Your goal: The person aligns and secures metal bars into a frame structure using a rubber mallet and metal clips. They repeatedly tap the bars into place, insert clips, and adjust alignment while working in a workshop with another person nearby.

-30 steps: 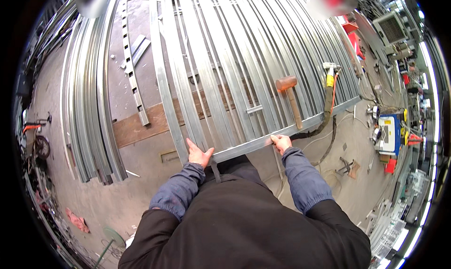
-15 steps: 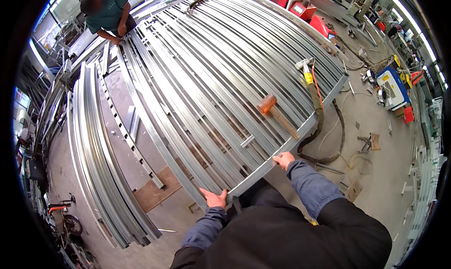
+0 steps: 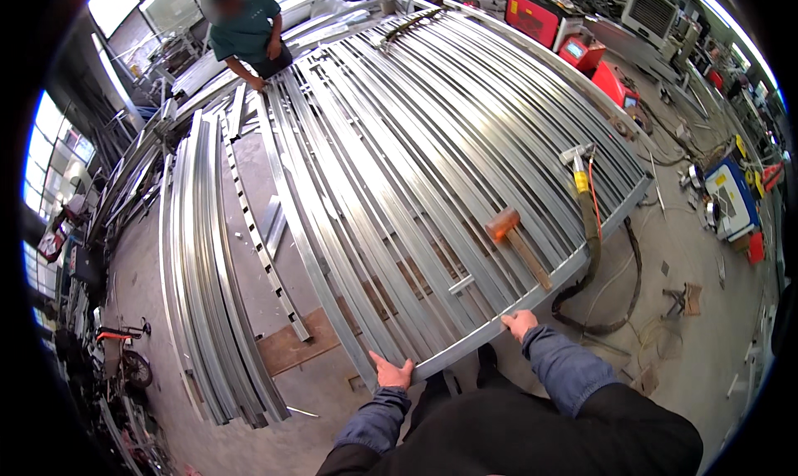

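Observation:
A large metal frame (image 3: 465, 348) of long parallel silver bars lies before me, closed at my end by a flat rail. My left hand (image 3: 391, 371) grips the frame's near left corner, thumb and forefinger apart around the rail's end. Farther right along the same rail, my right hand (image 3: 519, 323) is closed on its edge, the fingertips partly hidden. A mallet (image 3: 504, 226) with an orange head rests on the bars beyond my right hand, its wooden handle reaching the rail. To its left lies a short metal piece (image 3: 461, 285).
A welding torch (image 3: 580, 177) with a thick hose lies on the bars at right. Loose long profiles (image 3: 204, 285) are stacked at left, beside a slotted bar (image 3: 264, 256). A co-worker (image 3: 249, 31) stands at the far left corner. Red machines (image 3: 582, 54) stand at far right.
The view has shifted, so the frame, mallet and co-worker appear farther right and lower. Both my hands stay on the end rail. The mallet and torch keep their places on the bars.

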Demonstrator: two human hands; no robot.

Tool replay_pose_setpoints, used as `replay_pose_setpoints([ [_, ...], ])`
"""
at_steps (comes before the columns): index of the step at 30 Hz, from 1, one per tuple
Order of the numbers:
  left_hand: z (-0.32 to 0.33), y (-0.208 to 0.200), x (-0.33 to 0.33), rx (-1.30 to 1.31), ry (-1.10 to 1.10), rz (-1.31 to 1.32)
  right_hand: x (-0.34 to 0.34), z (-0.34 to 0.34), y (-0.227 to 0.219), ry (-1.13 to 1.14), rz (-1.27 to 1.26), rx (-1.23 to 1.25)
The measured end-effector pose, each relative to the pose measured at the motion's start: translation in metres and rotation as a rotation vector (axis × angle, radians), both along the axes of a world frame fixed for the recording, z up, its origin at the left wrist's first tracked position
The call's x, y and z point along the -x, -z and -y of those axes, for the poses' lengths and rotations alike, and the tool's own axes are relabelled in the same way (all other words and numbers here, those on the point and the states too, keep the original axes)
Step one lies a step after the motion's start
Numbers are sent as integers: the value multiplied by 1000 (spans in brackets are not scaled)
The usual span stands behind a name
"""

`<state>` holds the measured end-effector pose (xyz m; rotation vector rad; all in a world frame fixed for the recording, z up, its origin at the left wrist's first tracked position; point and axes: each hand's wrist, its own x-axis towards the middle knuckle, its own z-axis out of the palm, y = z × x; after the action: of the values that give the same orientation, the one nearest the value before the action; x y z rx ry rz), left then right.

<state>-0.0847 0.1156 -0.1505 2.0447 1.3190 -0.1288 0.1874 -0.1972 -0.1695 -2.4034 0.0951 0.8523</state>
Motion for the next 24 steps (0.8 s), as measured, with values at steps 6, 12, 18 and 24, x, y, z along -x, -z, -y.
replay_pose_setpoints([
  [6, 2, 12, 3, 8, 17, -49, 2, 6, 5, -26, 107, -32],
  [12, 1, 0, -1, 109, 19, -35, -1, 11, 3, -58, 119, -20],
  [18, 12, 12, 18, -18, 0, -33, 1, 7, 10, -88, 139, -38],
  [24, 52, 2, 32, -161, 199, -70, -3, 18, 17, -109, 148, -12],
])
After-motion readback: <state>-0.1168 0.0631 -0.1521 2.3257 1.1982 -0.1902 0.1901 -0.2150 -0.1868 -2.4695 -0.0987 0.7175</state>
